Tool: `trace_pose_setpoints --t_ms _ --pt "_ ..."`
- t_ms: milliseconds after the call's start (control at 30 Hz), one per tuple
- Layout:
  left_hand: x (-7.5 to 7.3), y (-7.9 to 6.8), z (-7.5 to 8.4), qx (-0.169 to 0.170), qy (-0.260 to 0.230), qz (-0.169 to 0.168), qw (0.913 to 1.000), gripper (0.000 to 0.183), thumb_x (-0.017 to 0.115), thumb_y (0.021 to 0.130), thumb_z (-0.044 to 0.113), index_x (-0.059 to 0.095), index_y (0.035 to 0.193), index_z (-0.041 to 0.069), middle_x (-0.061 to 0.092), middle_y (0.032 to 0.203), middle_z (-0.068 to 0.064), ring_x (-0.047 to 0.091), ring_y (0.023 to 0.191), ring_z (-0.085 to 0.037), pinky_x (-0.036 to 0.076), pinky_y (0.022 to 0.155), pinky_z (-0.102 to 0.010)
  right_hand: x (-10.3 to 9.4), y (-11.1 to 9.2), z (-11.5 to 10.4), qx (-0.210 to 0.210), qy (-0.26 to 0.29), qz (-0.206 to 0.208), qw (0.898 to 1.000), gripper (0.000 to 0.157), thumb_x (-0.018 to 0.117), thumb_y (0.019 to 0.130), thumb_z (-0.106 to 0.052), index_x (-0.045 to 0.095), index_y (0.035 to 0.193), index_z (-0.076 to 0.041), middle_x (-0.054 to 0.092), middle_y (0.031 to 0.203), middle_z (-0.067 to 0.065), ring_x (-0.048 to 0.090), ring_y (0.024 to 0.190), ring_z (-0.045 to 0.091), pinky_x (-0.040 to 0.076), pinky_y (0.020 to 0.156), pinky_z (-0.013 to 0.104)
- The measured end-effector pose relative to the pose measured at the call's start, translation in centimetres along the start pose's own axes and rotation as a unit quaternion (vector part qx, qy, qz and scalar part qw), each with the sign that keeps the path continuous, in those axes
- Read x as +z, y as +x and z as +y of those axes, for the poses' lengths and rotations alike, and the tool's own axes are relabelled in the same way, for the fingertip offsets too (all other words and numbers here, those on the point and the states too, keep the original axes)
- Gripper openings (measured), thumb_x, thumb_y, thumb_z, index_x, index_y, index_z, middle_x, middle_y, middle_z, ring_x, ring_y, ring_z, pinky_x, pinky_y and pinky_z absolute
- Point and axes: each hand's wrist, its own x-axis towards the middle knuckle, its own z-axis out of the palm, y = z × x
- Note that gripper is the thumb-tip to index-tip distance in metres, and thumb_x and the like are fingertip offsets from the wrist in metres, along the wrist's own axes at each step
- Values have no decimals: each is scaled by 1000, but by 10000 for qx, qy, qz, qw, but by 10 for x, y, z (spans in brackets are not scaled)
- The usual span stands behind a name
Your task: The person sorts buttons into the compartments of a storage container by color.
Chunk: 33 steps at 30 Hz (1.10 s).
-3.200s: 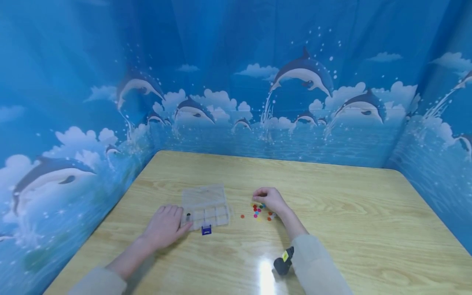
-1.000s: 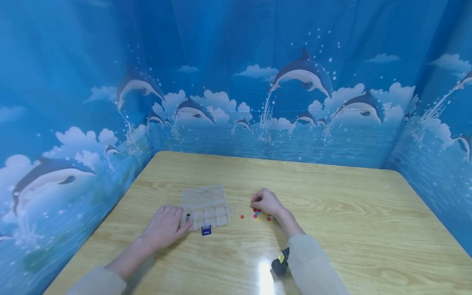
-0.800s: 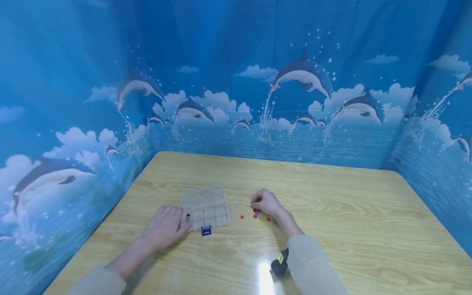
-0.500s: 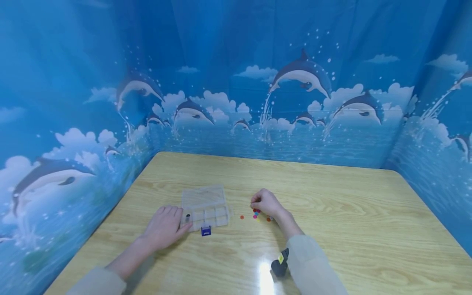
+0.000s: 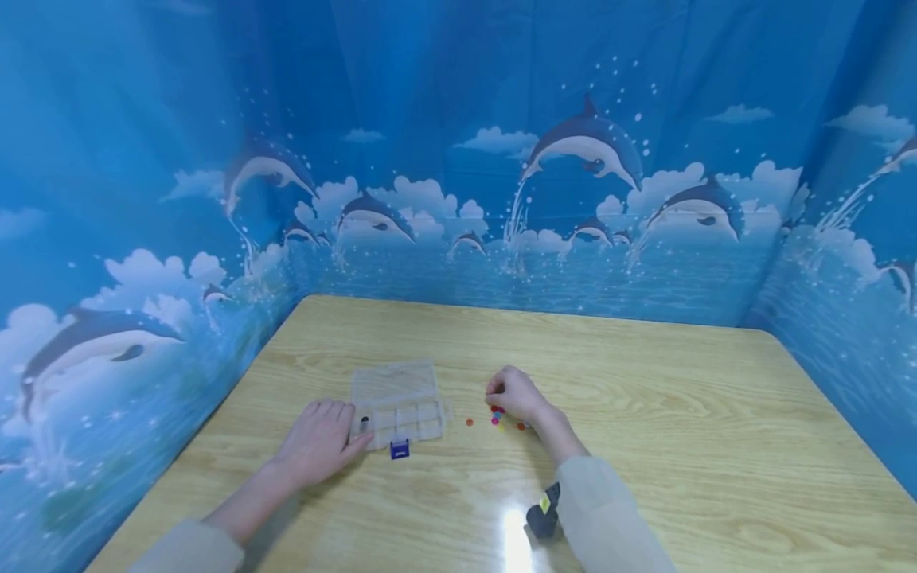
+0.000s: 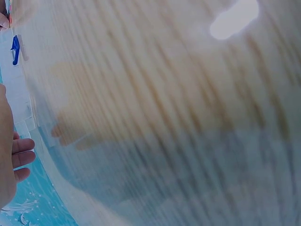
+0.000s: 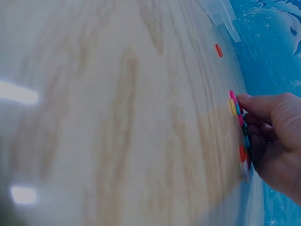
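1. A blue curtain [image 5: 458, 274] printed with dolphins and clouds stands behind the far edge of the wood-grain counter [image 5: 645, 382] and along its sides
2. Left of centre on the counter lies a clear divided box [image 5: 394, 383], lid laid back on the far side, with a small black piece [image 5: 364, 419] in its leftmost part and a dark blue piece [image 5: 399, 450] at its near edge
3. The left hand [image 5: 318, 443] rests at the box's left end, its grip spread, the thumb lying over the near corner and in the way of a clear look at it
4. Small coloured discs [image 5: 495, 421] lie loosely clustered right of the box, apart from it; a single orange disc [image 5: 469, 422] sits between box and cluster
5. The right hand [image 5: 517, 394] is at the cluster's far side, thumb and forefinger drawn close; I cannot tell whether this grip pinches a disc
6. By the right sleeve [image 5: 612, 509] is a black object [image 5: 542, 521] with a yellow patch, partly covered and hard to identify
7. The right hand hides some discs, and in the right wrist view they overlap edge-on, so their number is unclear
8. The left wrist view cuts off most of the left hand and box, and glare whitens the counter
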Motion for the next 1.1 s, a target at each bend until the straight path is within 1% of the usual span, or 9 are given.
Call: trace_pose_setpoints --t_ms 133,233,333,433,567,667,933,1100 --pt "1 -1 -1 -8 0 0 10000 48 54 89 43 56 98 -4 60 96 -20 56 95 -35 42 87 -48 1 1 3 71 206 51 9997 7 67 83 -3 62 78 -5 51 88 6 49 74 16 45 65 28" --pt "2 -1 -1 -4 22 35 10000 47 54 89 43 56 97 -3 60 95 -19 56 95 -35 42 87 -47 0 1 3 81 264 64 9996 7 67 83 -4 62 78 -5 51 87 6 49 73 16 45 65 28" --pt "3 -1 -2 -2 38 49 10000 47 54 89 43 56 96 -3 60 95 -19 56 94 -35 42 86 -47 -2 1 3 43 303 10 9995 6 67 83 -4 63 79 -4 52 87 6 50 71 16 45 64 28" --pt "3 -2 -2 -21 32 25 10000 48 54 89 43 56 98 -4 60 97 -20 56 96 -35 42 88 -48 -3 1 5 69 458 -39 9989 4 65 85 -6 63 83 -4 54 87 5 51 70 15 46 64 28" --pt "2 -2 -1 -31 20 19 10000 48 54 90 43 56 99 -4 60 97 -20 56 96 -35 41 89 -48 -5 3 7 157 638 -1 9978 5 64 87 -9 63 88 -4 56 90 4 53 76 16 47 68 29" --pt "2 -2 -1 -20 34 51 10000 48 54 89 43 56 98 -4 60 96 -20 56 95 -35 42 88 -48 -5 4 8 137 621 32 9980 6 64 86 -9 63 90 -5 55 93 5 52 81 17 47 71 31" --pt "3 -2 -2 -30 5 69 10000 47 54 89 43 56 96 -3 60 95 -19 56 94 -35 42 88 -47 -5 5 8 -32 593 22 9982 8 62 88 -9 62 94 -4 55 94 5 51 82 17 46 73 32" --pt "7 -1 -3 -10 -25 53 10000 48 54 89 45 56 95 -3 60 95 -18 56 95 -34 41 90 -47 -6 5 5 -85 681 90 9976 9 63 87 -9 63 94 -4 55 94 5 52 85 17 47 77 33"
